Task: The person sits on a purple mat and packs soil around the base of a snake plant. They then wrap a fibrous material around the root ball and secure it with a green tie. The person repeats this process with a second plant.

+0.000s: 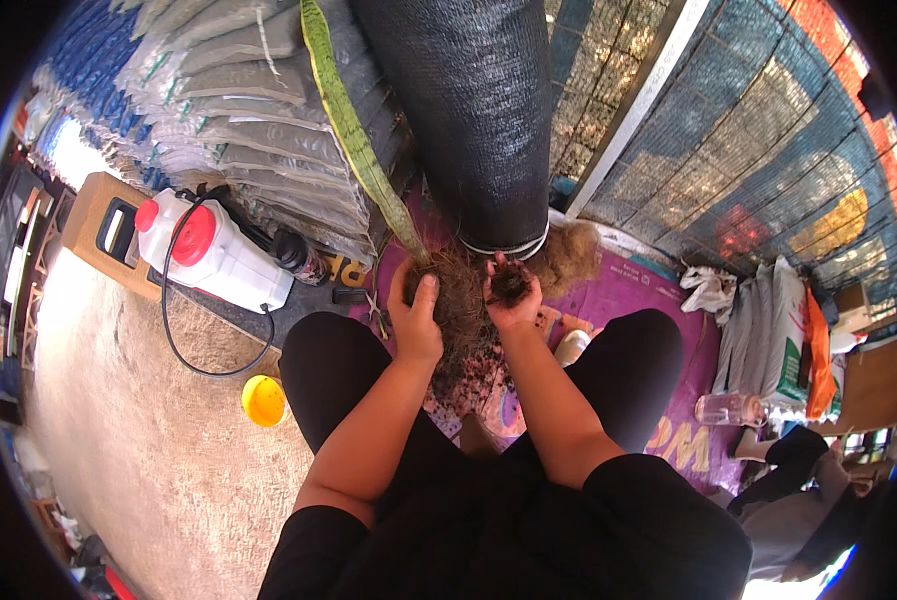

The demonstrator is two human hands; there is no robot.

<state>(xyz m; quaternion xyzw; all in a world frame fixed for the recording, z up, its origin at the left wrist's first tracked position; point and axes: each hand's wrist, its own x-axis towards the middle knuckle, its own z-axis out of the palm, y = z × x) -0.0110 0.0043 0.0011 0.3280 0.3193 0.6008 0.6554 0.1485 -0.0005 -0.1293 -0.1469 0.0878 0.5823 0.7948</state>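
My left hand (417,311) grips the side of a fibrous root ball (459,300), thumb on top and fingers wrapped behind it. From the root ball rises one long snake plant leaf (358,142), green with yellow edges, leaning to the upper left. Palm up, my right hand (510,304) cups a dark clump of soil and roots (510,285), just right of the root ball. Loose dark soil (478,379) is scattered below, between my knees, on a pinkish printed surface. A tan heap of fibre (572,259) lies beyond my right hand.
A large black roll (478,127) stands just ahead. On the left are stacked bags (268,142), a white sprayer (231,255) with a hose, and a yellow cup (263,401). Scissors (373,306) lie near my left hand. A purple sheet (628,300) covers the floor; a person (801,480) sits at right.
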